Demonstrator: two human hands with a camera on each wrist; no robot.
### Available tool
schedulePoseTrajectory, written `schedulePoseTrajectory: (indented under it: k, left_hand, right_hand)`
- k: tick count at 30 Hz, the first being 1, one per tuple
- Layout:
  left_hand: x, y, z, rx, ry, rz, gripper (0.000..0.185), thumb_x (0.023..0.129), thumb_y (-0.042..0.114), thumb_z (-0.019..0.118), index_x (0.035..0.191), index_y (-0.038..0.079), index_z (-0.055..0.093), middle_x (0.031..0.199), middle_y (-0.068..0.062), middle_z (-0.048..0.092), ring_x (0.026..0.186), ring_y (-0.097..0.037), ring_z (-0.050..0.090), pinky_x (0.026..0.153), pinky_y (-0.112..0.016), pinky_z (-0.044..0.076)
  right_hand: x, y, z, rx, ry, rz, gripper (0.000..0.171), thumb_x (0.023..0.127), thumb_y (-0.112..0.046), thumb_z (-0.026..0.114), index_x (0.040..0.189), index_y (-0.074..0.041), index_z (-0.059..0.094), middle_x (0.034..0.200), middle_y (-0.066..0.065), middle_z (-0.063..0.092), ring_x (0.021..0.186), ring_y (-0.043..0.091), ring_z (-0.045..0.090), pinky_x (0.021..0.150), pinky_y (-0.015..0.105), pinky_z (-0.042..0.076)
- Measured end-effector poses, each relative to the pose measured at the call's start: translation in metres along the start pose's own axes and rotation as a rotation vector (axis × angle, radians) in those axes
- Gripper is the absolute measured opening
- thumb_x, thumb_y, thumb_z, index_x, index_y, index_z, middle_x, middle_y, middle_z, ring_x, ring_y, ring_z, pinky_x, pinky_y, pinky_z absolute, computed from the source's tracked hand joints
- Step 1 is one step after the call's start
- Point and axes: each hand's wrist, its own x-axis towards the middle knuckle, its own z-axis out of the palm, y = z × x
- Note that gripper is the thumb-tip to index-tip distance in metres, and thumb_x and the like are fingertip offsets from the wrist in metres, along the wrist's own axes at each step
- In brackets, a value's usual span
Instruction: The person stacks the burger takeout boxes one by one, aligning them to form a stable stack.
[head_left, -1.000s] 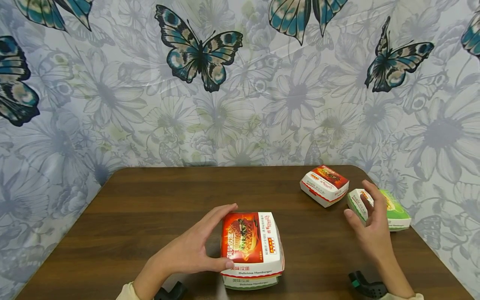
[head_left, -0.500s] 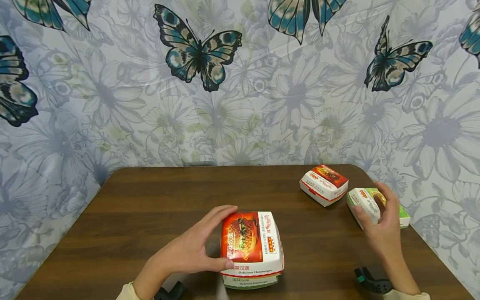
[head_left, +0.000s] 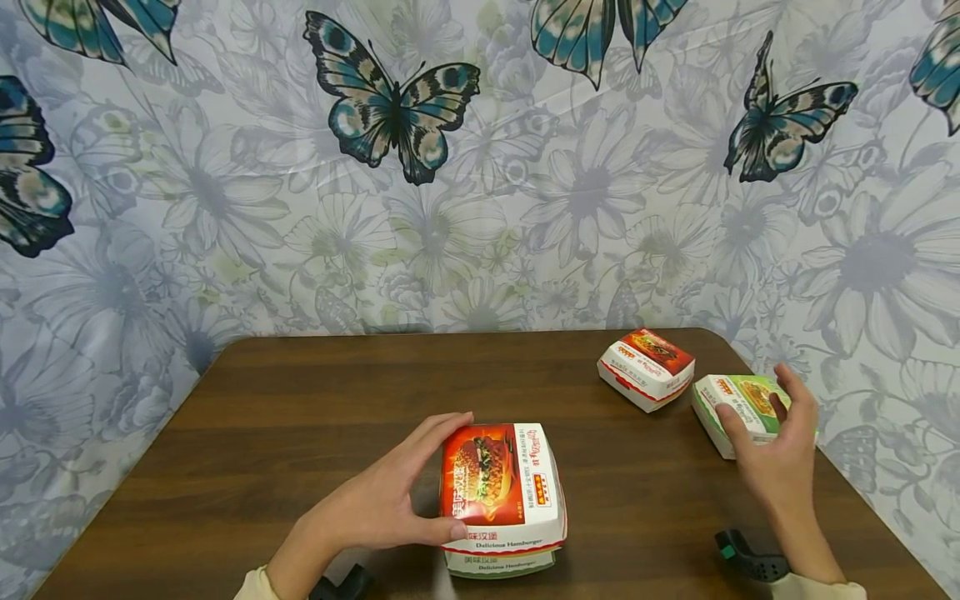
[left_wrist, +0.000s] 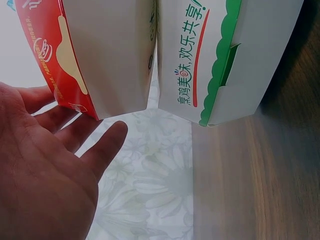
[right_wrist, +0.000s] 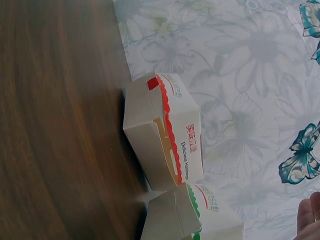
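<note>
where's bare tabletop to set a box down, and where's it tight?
Free: the table left of the left hand, and the middle strip between the box stack and the far edge. A narrower bare patch lies between the stack and the right hand. Tight: the far right corner, where the red box and green box sit close together.

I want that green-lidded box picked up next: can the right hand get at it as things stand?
Probably yes. The right hand hovers at the green box, fingers spread over its near side, nothing between them; the small red box sits clear to its left.
</note>
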Motion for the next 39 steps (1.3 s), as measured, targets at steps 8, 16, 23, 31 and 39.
schedulePoseTrajectory:
  k: [8,16,23,31,39]
  left_hand:
    - [0.000,0.000,0.000,-0.014,-0.008,-0.009,0.098,0.084,0.050,0.083,0.160,0.046,0.021,0.161,0.019,0.027,0.139,-0.016,0.042,0.109,-0.056,0.047]
    - [-0.001,-0.001,0.000,-0.022,-0.009,-0.016,0.098,0.083,0.050,0.083,0.160,0.046,0.021,0.161,0.019,0.027,0.139,-0.016,0.041,0.109,-0.056,0.046]
    - [-0.001,-0.001,0.000,-0.025,-0.016,-0.019,0.100,0.083,0.051,0.083,0.161,0.043,0.020,0.161,0.015,0.030,0.138,-0.015,0.041,0.109,-0.057,0.046]
    - [-0.001,0.001,0.000,-0.030,-0.020,-0.060,0.100,0.081,0.053,0.084,0.159,0.048,0.021,0.160,0.021,0.030,0.139,-0.013,0.041,0.110,-0.057,0.045]
    - [-0.002,0.000,0.000,-0.027,-0.016,-0.059,0.099,0.081,0.054,0.084,0.159,0.048,0.022,0.159,0.022,0.030,0.138,-0.014,0.042,0.109,-0.057,0.046]
  right_hand:
    - [0.001,0.005,-0.004,-0.039,0.023,0.053,0.084,0.085,-0.010,0.076,0.158,-0.012,0.036,0.156,0.007,0.039,0.144,0.011,0.034,0.116,0.012,0.028]
    - [0.002,0.013,-0.007,-0.098,0.054,0.069,0.087,0.083,-0.014,0.078,0.159,-0.015,0.036,0.156,0.014,0.039,0.144,0.011,0.034,0.117,0.016,0.026]
    - [0.004,0.019,-0.010,-0.177,0.069,0.077,0.090,0.080,-0.017,0.081,0.158,-0.013,0.038,0.156,0.015,0.041,0.140,0.020,0.037,0.111,0.014,0.025]
    - [0.005,0.025,-0.015,-0.228,0.067,0.140,0.089,0.083,-0.022,0.080,0.159,-0.010,0.036,0.156,0.019,0.039,0.138,0.033,0.035,0.117,0.030,0.024]
    - [0.006,0.031,-0.017,-0.257,0.043,0.246,0.099,0.083,-0.028,0.081,0.161,-0.007,0.024,0.161,0.019,0.030,0.150,0.036,0.021,0.125,0.048,0.016]
